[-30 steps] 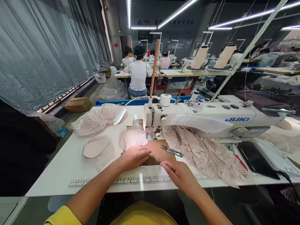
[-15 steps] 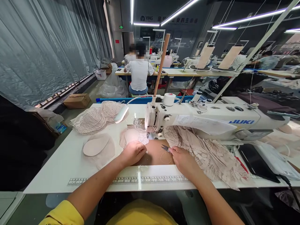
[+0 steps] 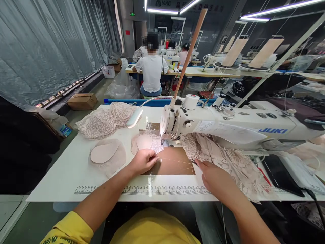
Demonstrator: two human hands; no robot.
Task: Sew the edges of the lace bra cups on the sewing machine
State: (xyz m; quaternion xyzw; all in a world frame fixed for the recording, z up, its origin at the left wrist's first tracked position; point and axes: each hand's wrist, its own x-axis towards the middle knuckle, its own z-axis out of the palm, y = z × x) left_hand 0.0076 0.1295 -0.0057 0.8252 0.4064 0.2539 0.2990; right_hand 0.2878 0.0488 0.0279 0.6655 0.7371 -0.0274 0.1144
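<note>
My left hand [image 3: 144, 160] is closed in a pinch on a thin thread [image 3: 175, 159], just in front of the beige lace fabric piece [image 3: 155, 143] at the sewing machine's needle. The thread runs to the right over the brown plate [image 3: 170, 167] and loops near my right hand [image 3: 212, 173]. In that hand are small dark thread snips [image 3: 193, 161], gripped by the fingers, tips pointing left; the rest of them is hidden. The sewing machine [image 3: 175, 120] stands right behind both hands, its lamp [image 3: 135, 117] to the left.
A beige oval pad on sheer fabric [image 3: 105, 151] lies at left, with a lace pile [image 3: 101, 123] behind it. Gathered lace fabric [image 3: 225, 164] covers the table right of the plate. A ruler strip [image 3: 162, 190] runs along the front. A person in white [image 3: 152, 71] sits ahead.
My right hand has moved right with the snips, away from my left hand, which stays near the lace. The thread now stretches between the hands. The camera view has shifted slightly.
</note>
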